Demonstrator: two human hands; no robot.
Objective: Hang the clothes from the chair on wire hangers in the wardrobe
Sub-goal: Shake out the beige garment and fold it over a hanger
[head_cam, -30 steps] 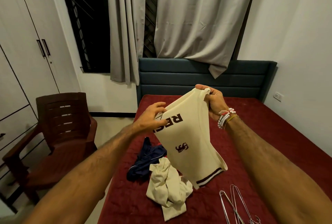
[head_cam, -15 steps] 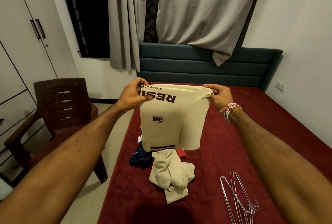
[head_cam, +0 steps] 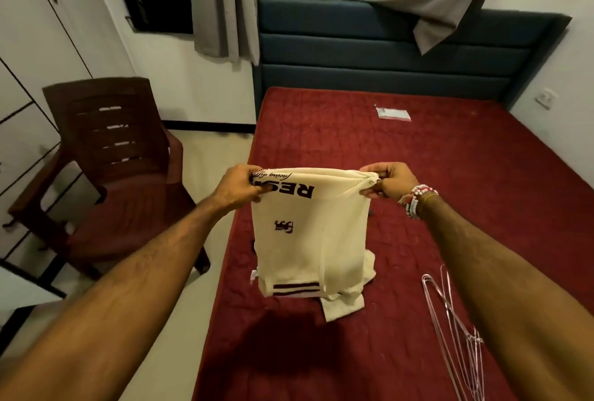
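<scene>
A cream garment [head_cam: 313,240] with dark lettering and dark stripes hangs stretched between both hands over the red bed [head_cam: 450,182]. My left hand [head_cam: 239,185] pinches its upper left corner and my right hand [head_cam: 390,180] grips the bunched upper right corner. Behind and below it a second cream garment [head_cam: 345,302] lies crumpled on the bed, mostly hidden. Several wire hangers [head_cam: 450,326] lie on the bed under my right forearm. The brown plastic chair [head_cam: 112,159] stands at the left with nothing on its seat. White wardrobe doors [head_cam: 29,57] fill the far left edge.
A blue padded headboard [head_cam: 385,57] backs the bed under grey curtains [head_cam: 221,2] and a dark window. A small white packet [head_cam: 393,113] lies near the head of the bed. Pale floor [head_cam: 205,182] runs between chair and bed.
Both hands spread the garment out wide and lowered it in front of me. The view tilted down, so the garment now covers the dark blue cloth and most of the crumpled one.
</scene>
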